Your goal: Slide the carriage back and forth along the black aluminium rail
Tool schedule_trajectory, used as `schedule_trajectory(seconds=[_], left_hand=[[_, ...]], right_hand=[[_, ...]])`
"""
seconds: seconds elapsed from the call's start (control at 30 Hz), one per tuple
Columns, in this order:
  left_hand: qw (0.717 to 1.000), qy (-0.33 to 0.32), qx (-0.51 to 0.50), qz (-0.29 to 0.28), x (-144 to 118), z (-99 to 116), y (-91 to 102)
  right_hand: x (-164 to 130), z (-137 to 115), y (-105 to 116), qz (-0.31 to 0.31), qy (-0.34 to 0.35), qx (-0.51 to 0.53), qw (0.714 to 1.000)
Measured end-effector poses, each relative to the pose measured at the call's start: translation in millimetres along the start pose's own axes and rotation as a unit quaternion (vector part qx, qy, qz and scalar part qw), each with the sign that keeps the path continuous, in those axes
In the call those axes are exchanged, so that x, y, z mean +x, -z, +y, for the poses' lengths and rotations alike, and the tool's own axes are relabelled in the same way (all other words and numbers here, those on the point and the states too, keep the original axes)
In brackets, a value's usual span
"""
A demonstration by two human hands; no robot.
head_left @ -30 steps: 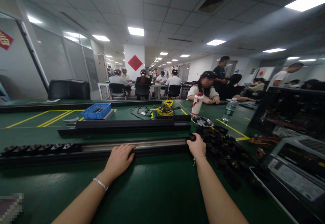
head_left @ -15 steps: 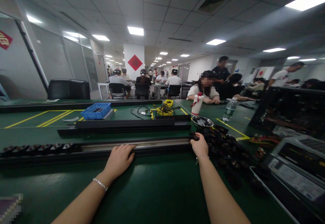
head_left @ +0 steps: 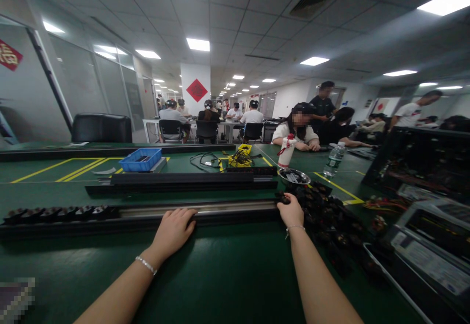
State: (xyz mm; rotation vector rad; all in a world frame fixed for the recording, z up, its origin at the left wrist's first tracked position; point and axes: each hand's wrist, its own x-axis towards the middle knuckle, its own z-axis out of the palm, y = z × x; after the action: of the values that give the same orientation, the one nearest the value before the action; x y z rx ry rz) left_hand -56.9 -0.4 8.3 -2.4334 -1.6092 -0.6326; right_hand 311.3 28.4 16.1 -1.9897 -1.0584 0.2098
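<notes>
Resting left hand point(head_left: 172, 231) flat on rail point(head_left: 205, 211), right hand point(head_left: 292, 211) gripping black part point(head_left: 282, 198)

Left hand point(head_left: 172, 230) flat on long black rail point(head_left: 205, 211), fingers over its front edge. Right hand point(head_left: 292, 211) at rail's right end, fingers curled on a small black part point(head_left: 282, 198) at edge of a pile of black parts point(head_left: 330, 221). Row of parts point(head_left: 58, 212) seated on rail's left end. Second rail point(head_left: 183, 182) behind. Blue tray point(head_left: 140, 160), metal bowl point(head_left: 294, 176), white bottle point(head_left: 286, 151), water bottle point(head_left: 334, 159) on green table point(head_left: 220, 270). People seated at back.
</notes>
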Motion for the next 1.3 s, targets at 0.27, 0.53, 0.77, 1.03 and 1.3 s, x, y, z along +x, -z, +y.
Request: schedule_trajectory(seconds=[0.27, 0.53, 0.77, 1.03, 1.3], left_hand=[[1.000, 0.002, -0.002, -0.005, 0.4, 0.7, 2.2], [1.000, 0.000, 0.005, -0.003, 0.6, -1.1, -0.2], [1.000, -0.001, 0.002, -0.007, 0.4, -0.7, 0.1], [1.000, 0.001, -0.004, -0.008, 0.5, -1.1, 0.0], [1.000, -0.003, 0.003, -0.007, 0.7, 0.3, 0.2]], right_hand=[[4.4, 3.2, 2.8, -0.017, 0.014, -0.010, 1.000], [3.6, 1.9, 2.1, -0.006, 0.008, -0.005, 1.000], [-2.2, -3.7, 5.3, -0.003, -0.006, 0.009, 1.000], [-0.4, -1.5, 6.0, -0.011, 0.008, -0.020, 1.000], [4.5, 4.9, 0.6, 0.019, 0.008, -0.012, 1.000]])
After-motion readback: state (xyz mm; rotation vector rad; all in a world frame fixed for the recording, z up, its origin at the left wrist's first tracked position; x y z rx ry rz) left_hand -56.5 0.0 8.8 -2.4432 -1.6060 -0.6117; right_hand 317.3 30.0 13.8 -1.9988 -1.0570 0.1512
